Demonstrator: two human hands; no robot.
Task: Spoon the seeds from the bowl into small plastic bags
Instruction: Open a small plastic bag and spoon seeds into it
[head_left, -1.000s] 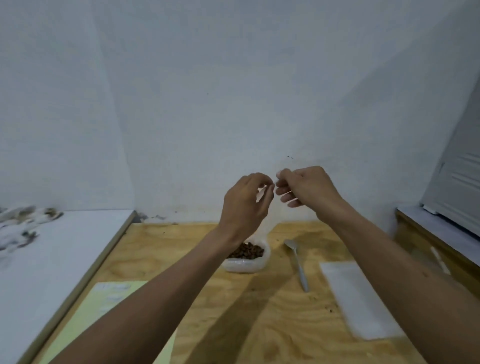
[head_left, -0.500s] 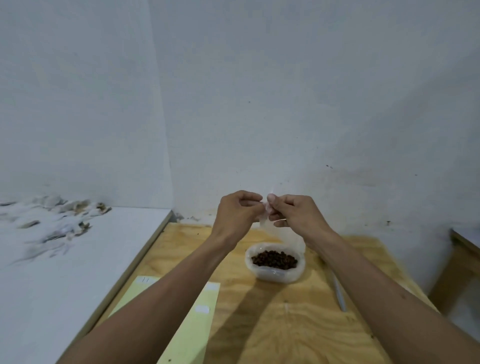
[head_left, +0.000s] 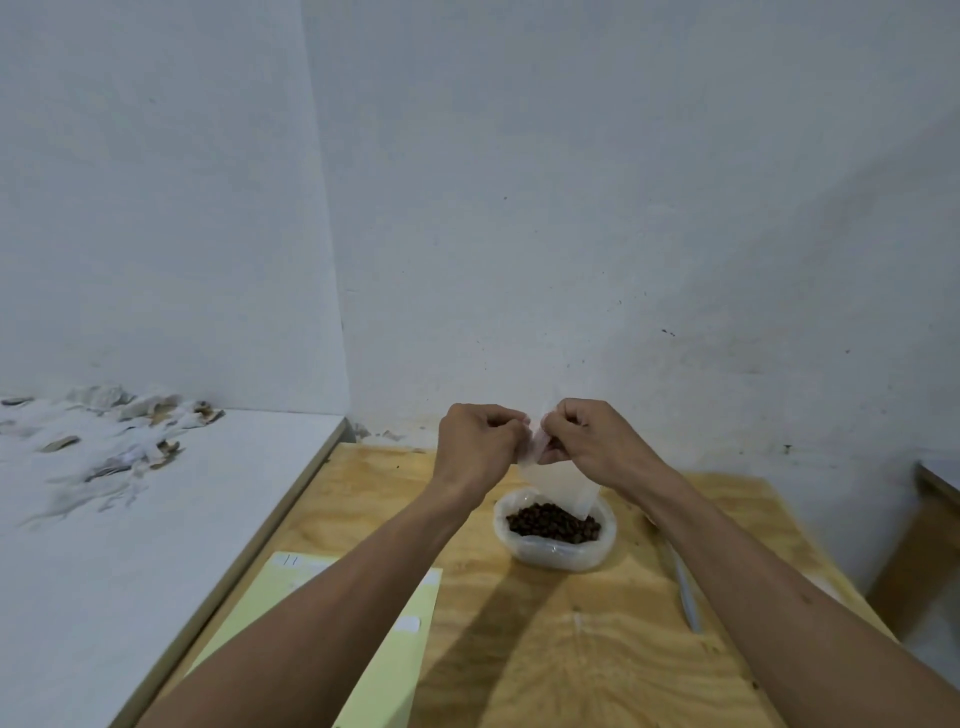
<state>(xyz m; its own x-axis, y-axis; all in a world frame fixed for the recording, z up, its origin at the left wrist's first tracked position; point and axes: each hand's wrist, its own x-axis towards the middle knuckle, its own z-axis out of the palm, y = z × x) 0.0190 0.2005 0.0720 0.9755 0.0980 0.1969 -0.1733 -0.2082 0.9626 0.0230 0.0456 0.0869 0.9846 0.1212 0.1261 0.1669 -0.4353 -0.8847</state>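
A small clear plastic bag (head_left: 563, 486) hangs in the air above the bowl, pinched at its top edge by both hands. My left hand (head_left: 475, 441) holds the bag's left corner and my right hand (head_left: 592, 441) holds the right corner, knuckles almost touching. Below them a translucent bowl (head_left: 550, 551) with dark brown seeds (head_left: 553, 522) stands on the plywood table (head_left: 571, 649). A metal spoon (head_left: 685, 597) lies on the table to the right of the bowl, partly hidden by my right forearm.
A pale yellow sheet with white labels (head_left: 384, 639) lies at the table's front left. A white surface (head_left: 104, 519) with scraps of torn paper adjoins on the left. White walls close off the back, and another wooden edge (head_left: 930, 499) shows at the far right.
The view has swung left and down, so the white pad on the right has left the frame. Both hands have come lower and closer together, and the bag now hangs visibly between them.
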